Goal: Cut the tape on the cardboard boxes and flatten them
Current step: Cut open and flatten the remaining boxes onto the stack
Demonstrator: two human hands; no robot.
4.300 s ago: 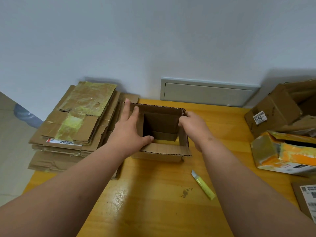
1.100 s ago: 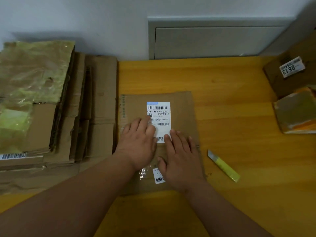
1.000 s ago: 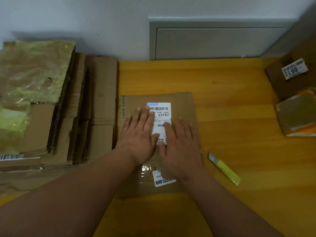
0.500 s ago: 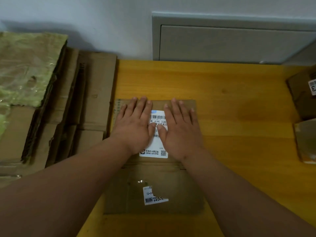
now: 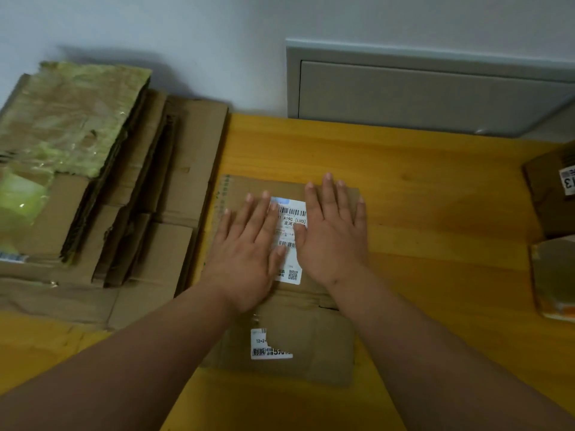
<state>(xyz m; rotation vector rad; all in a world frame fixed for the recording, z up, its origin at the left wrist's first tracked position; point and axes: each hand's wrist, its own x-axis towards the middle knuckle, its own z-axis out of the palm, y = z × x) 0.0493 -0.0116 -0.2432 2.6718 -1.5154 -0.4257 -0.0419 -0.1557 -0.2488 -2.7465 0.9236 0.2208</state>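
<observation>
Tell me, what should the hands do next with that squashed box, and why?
Probably slide the flattened box left onto the pile of flat cardboard. The box already lies flat on the table, with the left hand and the right hand pressing on it, fingers straight. The pile sits right beside it, and unflattened boxes wait at the right.

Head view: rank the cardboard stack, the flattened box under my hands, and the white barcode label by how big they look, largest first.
1. Cardboard stack, partly cut off at the left edge.
2. Flattened box, partly under both hands.
3. Barcode label, clearly smallest, partly covered by the hands.
</observation>
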